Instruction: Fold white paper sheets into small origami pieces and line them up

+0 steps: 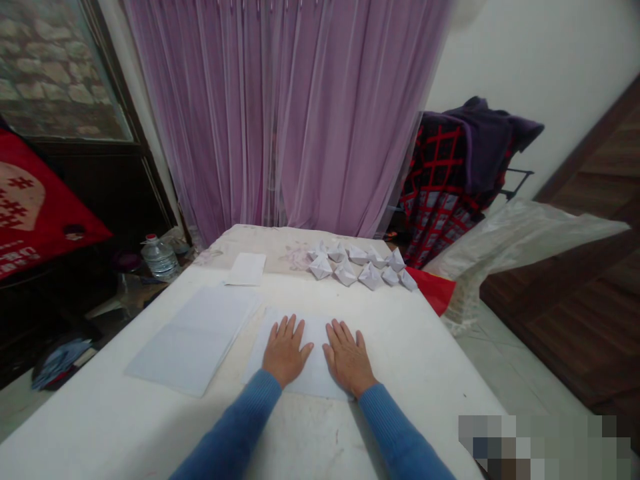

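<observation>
My left hand [285, 351] and my right hand [347, 358] lie flat and side by side on a white paper sheet [313, 373], fingers slightly spread and holding nothing. The sheet rests on a white-covered table [425, 353]. To its left is a stack of white paper [193, 340], and a smaller white paper piece [245, 269] lies farther back. Several folded white paper boats [357, 268] stand in rows near the table's far right edge, out of reach of both hands.
A plastic water bottle [160, 259] stands beyond the table's left edge. Behind the table hangs a purple curtain [285, 113]. On the right are dark clothes [450, 180], a red bag [435, 288], a translucent plastic sheet [515, 247] and a wooden door [565, 267].
</observation>
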Tool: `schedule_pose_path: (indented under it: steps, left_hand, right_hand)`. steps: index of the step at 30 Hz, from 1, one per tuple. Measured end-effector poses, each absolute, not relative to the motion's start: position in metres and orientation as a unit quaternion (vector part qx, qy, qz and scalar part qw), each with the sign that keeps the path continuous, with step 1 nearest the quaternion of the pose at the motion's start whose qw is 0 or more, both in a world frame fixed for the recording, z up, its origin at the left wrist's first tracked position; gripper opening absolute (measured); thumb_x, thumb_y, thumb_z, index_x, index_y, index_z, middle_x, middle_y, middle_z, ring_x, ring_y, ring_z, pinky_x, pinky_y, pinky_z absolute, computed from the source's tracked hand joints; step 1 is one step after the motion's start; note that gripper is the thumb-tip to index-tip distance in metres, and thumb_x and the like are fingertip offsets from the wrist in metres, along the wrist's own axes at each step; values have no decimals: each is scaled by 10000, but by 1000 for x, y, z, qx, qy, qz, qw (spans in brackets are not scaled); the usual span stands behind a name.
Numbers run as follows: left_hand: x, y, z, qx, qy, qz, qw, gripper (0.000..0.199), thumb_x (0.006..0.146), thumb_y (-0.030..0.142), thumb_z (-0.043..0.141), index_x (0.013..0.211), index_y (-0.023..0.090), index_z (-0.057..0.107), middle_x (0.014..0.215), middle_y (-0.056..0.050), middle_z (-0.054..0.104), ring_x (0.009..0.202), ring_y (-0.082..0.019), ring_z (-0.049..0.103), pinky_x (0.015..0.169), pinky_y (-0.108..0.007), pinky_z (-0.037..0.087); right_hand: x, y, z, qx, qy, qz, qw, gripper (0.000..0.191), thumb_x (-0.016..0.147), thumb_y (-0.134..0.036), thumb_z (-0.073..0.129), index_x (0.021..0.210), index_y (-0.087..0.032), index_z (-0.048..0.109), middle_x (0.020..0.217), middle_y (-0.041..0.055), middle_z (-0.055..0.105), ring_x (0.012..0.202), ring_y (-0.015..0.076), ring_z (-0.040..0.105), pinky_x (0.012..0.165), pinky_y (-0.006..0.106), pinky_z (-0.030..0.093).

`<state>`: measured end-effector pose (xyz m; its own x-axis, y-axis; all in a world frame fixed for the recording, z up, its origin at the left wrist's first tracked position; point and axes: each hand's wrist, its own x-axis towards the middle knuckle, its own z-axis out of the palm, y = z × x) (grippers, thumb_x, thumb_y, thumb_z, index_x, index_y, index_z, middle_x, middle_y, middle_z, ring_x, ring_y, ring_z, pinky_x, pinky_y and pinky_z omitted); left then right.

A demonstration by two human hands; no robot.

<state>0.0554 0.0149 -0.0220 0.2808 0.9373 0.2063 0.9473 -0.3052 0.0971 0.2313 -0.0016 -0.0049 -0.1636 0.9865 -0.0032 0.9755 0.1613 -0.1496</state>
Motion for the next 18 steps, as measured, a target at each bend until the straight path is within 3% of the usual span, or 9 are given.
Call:
schedule_pose_path:
  steps: [4, 8, 13, 18]
  left_hand:
    - [35, 17, -15, -797, -599, -75, 17, 675, 932, 581, 344, 1454, 156, 390, 1525, -148, 333, 1417, -309, 293, 1150, -513, 235]
    - [20, 17, -6, -792, -608, -49, 11, 658, 926, 580, 364, 1465, 202, 368, 1532, -131, 319, 1416, -306, 299, 1141, -558, 208]
    - [20, 15, -1, -775, -630, -48, 27, 582, 944, 526, 339, 1438, 229, 418, 1504, -111, 388, 1411, -335, 295, 1128, -632, 137]
    - [63, 16, -5, -777, -620, -99, 41, 509, 967, 412, 306, 1385, 195, 499, 1500, -115, 397, 1416, -306, 295, 1149, -598, 140]
  right_hand:
    - [231, -2, -5, -648, -758, 59, 54, 537, 978, -361, 280, 1488, -194, 317, 1564, 67, 241, 1448, 244, 192, 1148, 545, 104]
    - [232, -2, -6, -646, -759, 58, 56, 536, 976, -363, 285, 1484, -197, 326, 1563, 70, 247, 1447, 248, 194, 1148, 541, 101]
    - [232, 0, -8, -646, -758, 61, 61, 539, 976, -366, 281, 1485, -195, 323, 1565, 68, 243, 1447, 249, 193, 1147, 548, 105]
    - [231, 0, -8, -647, -757, 66, 65, 534, 980, -377, 271, 1484, -210, 327, 1566, 64, 235, 1448, 248, 189, 1146, 547, 101]
